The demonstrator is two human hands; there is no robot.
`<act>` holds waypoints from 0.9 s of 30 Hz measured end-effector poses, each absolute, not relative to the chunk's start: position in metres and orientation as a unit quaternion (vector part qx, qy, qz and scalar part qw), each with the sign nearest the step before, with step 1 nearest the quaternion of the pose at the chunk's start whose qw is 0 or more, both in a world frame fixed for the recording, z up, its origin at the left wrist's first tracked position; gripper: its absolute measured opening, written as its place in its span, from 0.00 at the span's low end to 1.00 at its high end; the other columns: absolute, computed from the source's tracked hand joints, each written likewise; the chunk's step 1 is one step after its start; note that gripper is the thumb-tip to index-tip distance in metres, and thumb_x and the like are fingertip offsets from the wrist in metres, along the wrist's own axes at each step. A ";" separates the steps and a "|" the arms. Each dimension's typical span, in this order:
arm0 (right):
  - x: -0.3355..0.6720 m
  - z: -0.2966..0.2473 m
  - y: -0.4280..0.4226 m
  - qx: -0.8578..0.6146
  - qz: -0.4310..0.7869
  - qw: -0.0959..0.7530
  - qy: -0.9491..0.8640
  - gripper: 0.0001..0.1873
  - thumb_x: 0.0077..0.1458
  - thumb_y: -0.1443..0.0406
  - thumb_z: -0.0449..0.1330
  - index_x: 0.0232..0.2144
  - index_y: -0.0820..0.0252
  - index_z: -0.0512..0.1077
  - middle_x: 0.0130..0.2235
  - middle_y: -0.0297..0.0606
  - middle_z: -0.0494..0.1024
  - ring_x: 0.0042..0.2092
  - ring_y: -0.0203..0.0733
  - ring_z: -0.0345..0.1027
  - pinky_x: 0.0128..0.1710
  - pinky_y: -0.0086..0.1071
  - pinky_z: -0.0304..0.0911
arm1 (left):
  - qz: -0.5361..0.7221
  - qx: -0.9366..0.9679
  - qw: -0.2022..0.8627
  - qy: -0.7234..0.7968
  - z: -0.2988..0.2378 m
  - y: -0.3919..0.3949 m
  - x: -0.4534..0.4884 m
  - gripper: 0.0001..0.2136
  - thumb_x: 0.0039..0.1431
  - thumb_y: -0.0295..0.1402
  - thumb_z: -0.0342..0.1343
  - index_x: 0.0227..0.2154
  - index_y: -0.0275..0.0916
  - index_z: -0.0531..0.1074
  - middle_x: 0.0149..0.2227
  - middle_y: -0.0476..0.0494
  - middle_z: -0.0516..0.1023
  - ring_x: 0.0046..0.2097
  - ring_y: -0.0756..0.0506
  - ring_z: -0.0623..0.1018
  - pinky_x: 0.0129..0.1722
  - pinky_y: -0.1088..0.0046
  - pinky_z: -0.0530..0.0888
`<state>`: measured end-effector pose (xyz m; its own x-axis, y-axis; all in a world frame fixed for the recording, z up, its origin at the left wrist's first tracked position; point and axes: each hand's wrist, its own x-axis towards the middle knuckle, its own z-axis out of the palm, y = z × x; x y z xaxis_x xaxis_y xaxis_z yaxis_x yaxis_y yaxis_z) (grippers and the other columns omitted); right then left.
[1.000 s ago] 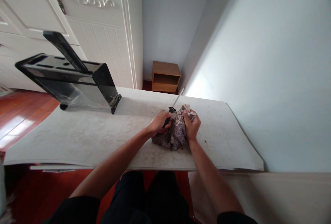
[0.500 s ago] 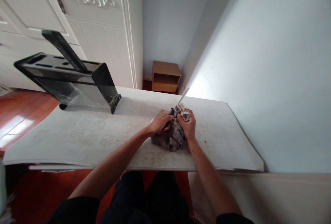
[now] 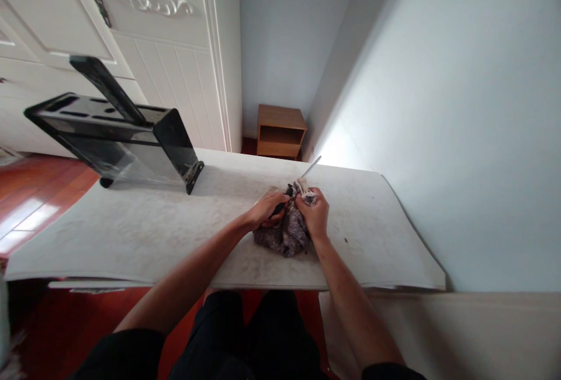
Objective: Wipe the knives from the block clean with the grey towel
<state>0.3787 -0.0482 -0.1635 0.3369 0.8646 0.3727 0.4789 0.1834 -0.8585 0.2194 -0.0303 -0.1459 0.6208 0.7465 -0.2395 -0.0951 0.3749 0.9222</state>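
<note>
My left hand is closed round the black handle of a tool whose thin, straight metal shaft points up and to the right; I cannot tell a narrow blade from a rod. A mottled purple-grey cloth lies bunched under and between both hands. With my right hand I pinch a gathered, paler part of this cloth around the shaft, just beyond the handle. The cloth hides the shaft's lower part.
A black knife block with clear sides, top slots and a raised handle stands on the white table to my left. Beyond the table are a white cabinet and a small wooden nightstand. A pale wall borders the right side.
Both hands, with the cloth and the tool, have shifted slightly left. The right hand's pinch sits a little lower, and the shaft leans somewhat more to the right.
</note>
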 end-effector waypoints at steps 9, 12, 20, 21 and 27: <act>0.385 -0.164 -0.046 -0.625 0.196 0.563 -0.504 0.12 0.46 0.55 0.62 0.28 0.57 0.68 0.25 0.29 0.70 0.28 0.39 0.62 0.31 0.31 0.58 | 0.291 0.394 0.841 0.231 -0.140 -0.030 0.211 0.13 0.59 0.43 0.46 0.27 0.40 0.63 0.09 0.58 0.54 0.11 0.55 0.48 0.10 0.81 0.49; 0.384 -0.165 -0.046 -0.607 0.226 0.584 -0.489 0.14 0.47 0.54 0.63 0.29 0.58 0.70 0.25 0.29 0.71 0.28 0.39 0.63 0.31 0.31 0.59 | 0.287 0.409 0.836 0.225 -0.138 -0.032 0.211 0.13 0.58 0.44 0.51 0.28 0.40 0.64 0.10 0.59 0.54 0.11 0.55 0.48 0.10 0.82 0.49; 0.383 -0.163 -0.040 -0.498 0.405 0.642 -0.420 0.15 0.45 0.57 0.66 0.34 0.61 0.76 0.32 0.34 0.79 0.33 0.41 0.71 0.36 0.34 0.66 | 0.235 0.490 0.805 0.239 -0.136 -0.034 0.208 0.12 0.53 0.39 0.60 0.32 0.40 0.63 0.13 0.58 0.62 0.13 0.55 0.55 0.11 0.83 0.51; 0.383 -0.163 -0.039 -0.480 0.431 0.652 -0.398 0.15 0.44 0.58 0.66 0.34 0.61 0.76 0.32 0.35 0.80 0.33 0.42 0.71 0.36 0.35 0.67 | 0.228 0.493 0.806 0.235 -0.135 -0.034 0.207 0.12 0.54 0.40 0.59 0.32 0.39 0.64 0.13 0.57 0.62 0.13 0.55 0.56 0.11 0.82 0.52; 0.385 -0.160 -0.038 -0.425 0.499 0.692 -0.302 0.11 0.38 0.63 0.68 0.28 0.59 0.76 0.27 0.32 0.79 0.30 0.42 0.72 0.33 0.35 0.68 | 0.244 0.511 0.778 0.274 -0.129 -0.033 0.206 0.15 0.54 0.44 0.60 0.30 0.36 0.69 0.21 0.53 0.68 0.15 0.57 0.59 0.11 0.80 0.54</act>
